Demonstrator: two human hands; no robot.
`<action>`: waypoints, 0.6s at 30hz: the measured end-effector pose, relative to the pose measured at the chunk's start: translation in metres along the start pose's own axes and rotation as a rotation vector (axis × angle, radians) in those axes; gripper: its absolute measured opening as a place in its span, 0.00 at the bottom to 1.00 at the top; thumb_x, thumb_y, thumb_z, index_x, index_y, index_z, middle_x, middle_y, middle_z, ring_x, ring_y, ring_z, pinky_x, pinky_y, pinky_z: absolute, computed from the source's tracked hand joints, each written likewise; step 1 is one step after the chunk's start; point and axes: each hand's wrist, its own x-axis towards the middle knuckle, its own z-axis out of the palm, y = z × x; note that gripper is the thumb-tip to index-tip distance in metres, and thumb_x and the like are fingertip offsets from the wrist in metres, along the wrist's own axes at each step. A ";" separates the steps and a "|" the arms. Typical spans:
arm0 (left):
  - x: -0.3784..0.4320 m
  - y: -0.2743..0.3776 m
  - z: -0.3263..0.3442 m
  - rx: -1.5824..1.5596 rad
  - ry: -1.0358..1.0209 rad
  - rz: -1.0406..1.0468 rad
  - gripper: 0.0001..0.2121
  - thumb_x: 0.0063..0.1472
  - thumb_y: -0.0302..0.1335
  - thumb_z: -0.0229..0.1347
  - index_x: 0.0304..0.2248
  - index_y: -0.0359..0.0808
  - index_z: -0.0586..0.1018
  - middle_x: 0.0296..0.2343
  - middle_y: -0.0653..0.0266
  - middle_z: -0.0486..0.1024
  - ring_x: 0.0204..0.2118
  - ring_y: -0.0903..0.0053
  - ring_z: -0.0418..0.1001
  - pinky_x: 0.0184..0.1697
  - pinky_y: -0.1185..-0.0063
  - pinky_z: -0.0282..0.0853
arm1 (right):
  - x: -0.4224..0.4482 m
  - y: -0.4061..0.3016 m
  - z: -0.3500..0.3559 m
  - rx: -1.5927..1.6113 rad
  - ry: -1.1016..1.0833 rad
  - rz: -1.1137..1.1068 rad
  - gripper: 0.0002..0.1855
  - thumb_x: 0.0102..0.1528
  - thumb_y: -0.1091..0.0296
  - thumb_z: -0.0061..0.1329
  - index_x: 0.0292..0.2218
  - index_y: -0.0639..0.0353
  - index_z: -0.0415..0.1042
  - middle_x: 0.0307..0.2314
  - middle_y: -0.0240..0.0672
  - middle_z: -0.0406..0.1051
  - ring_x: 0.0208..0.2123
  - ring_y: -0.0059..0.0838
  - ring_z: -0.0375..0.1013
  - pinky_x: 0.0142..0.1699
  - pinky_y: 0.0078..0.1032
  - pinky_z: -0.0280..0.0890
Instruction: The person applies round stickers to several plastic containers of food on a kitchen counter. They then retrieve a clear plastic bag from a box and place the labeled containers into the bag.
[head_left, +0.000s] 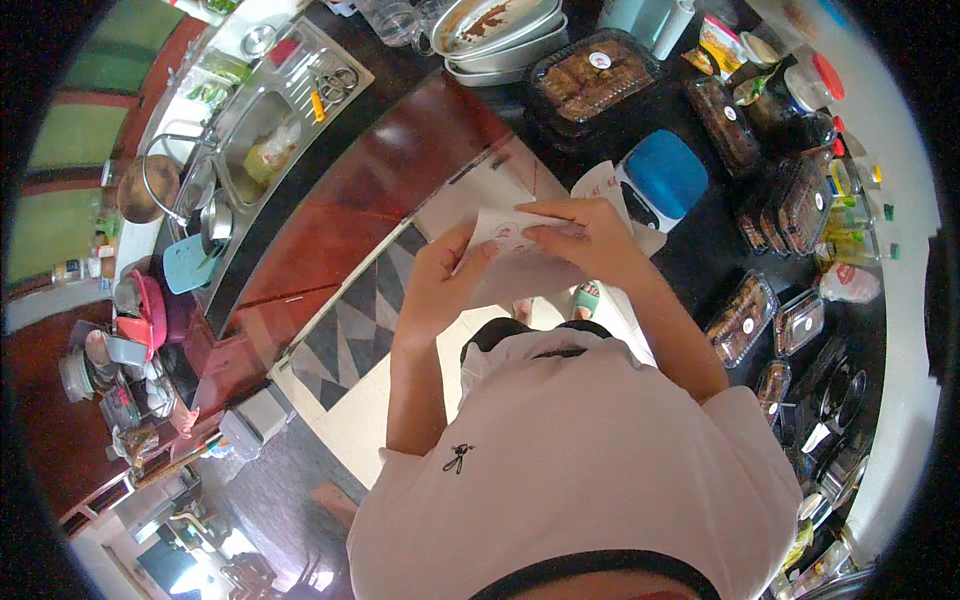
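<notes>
A white sheet of printed stickers is held out in front of my waist. My left hand grips its left side, the thumb lying on the printed face. The fingers of my right hand pinch the sheet at its upper right. Beside my right hand, another printed white sheet lies at the counter's edge, against a blue-topped kitchen scale. A large clear plastic box of brown baked pieces, with a round sticker on its lid, stands beyond the scale.
Several more stickered boxes, such as a stack and a long box, stand along the dark counter on the right. Metal baking pans are piled at the far corner. A steel sink with scissors beside it is on the left.
</notes>
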 end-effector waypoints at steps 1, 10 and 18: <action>0.001 -0.006 -0.008 0.066 -0.037 -0.025 0.09 0.60 0.28 0.51 0.31 0.29 0.75 0.22 0.72 0.72 0.25 0.91 0.63 0.26 0.86 0.59 | -0.001 0.002 -0.001 0.051 0.019 -0.012 0.18 0.44 0.69 0.58 0.40 0.55 0.75 0.32 0.39 0.74 0.33 0.39 0.73 0.42 0.30 0.67; -0.009 0.003 -0.002 0.357 -0.006 0.041 0.09 0.59 0.27 0.52 0.25 0.30 0.72 0.12 0.68 0.61 0.19 0.89 0.58 0.20 0.83 0.54 | -0.012 -0.002 0.026 -0.406 0.218 -0.587 0.15 0.41 0.73 0.59 0.35 0.55 0.76 0.32 0.35 0.71 0.33 0.35 0.71 0.39 0.29 0.66; -0.015 0.019 0.001 0.460 -0.046 0.102 0.07 0.58 0.27 0.52 0.27 0.31 0.74 0.15 0.54 0.69 0.17 0.72 0.70 0.21 0.78 0.60 | -0.016 0.005 0.024 -0.222 0.104 -0.458 0.11 0.45 0.77 0.54 0.34 0.61 0.76 0.31 0.39 0.74 0.31 0.34 0.74 0.35 0.24 0.67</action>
